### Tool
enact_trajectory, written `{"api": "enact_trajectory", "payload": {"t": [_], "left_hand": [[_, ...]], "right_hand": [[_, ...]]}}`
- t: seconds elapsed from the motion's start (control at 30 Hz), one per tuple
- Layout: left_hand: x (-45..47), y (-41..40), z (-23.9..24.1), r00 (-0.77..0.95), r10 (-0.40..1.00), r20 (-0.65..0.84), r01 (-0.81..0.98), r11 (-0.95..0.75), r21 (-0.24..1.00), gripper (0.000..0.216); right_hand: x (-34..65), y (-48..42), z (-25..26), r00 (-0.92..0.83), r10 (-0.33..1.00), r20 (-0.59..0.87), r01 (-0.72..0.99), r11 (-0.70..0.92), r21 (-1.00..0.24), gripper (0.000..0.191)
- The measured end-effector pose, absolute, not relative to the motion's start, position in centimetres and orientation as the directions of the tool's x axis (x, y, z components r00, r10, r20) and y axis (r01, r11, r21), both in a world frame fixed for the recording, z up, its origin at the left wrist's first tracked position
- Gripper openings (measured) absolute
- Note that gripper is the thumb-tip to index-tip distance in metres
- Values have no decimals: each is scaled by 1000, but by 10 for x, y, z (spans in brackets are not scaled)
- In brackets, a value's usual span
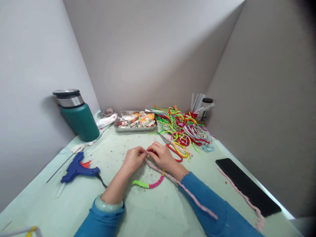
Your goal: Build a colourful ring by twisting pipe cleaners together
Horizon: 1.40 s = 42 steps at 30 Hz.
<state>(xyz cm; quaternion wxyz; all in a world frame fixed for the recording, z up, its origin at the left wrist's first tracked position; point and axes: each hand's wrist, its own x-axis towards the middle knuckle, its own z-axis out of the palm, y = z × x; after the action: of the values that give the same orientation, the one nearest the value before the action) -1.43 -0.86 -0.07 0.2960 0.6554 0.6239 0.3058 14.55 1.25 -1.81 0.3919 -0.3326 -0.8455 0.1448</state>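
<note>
My left hand (134,160) and my right hand (161,155) meet over the middle of the table, thumbs and fingertips pinched close together. Between them runs the thin end of a pink pipe cleaner (177,181). Its fuzzy length trails down over my right forearm and sleeve. Below the hands, a curved pipe cleaner piece (149,186) in green, magenta and yellow lies on the table; whether it joins the pink one is hidden by my right wrist. Red-handled scissors (175,152) lie just beyond my right hand.
At left are a blue glue gun (79,168) and a green bottle (80,120). A metal tray (135,129) of small flat pieces sits at the back, beside heaped pipe cleaners (181,126). A black slab (247,186) with another pink pipe cleaner (240,193) lies at right.
</note>
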Motion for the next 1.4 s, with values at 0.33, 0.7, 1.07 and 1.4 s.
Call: {"api": "enact_trajectory", "payload": {"t": [0.33, 0.7, 1.07, 1.4], "left_hand": [[-16, -5, -9, 39, 998, 58, 572, -69, 817, 16], [-18, -4, -12, 86, 995, 58, 514, -94, 852, 16], [-16, -6, -1, 186, 968, -170, 26, 168, 985, 37], [-23, -7, 6, 240, 933, -269, -241, 325, 914, 25]], "right_hand": [[147, 13, -18, -514, 664, 543, 493, 747, -446, 7], [145, 13, -19, -496, 700, 514, 481, 714, -508, 6], [143, 12, -19, -447, 736, 508, 417, 674, -609, 10], [146, 12, -14, -431, 763, 482, 287, 623, -728, 9]]}}
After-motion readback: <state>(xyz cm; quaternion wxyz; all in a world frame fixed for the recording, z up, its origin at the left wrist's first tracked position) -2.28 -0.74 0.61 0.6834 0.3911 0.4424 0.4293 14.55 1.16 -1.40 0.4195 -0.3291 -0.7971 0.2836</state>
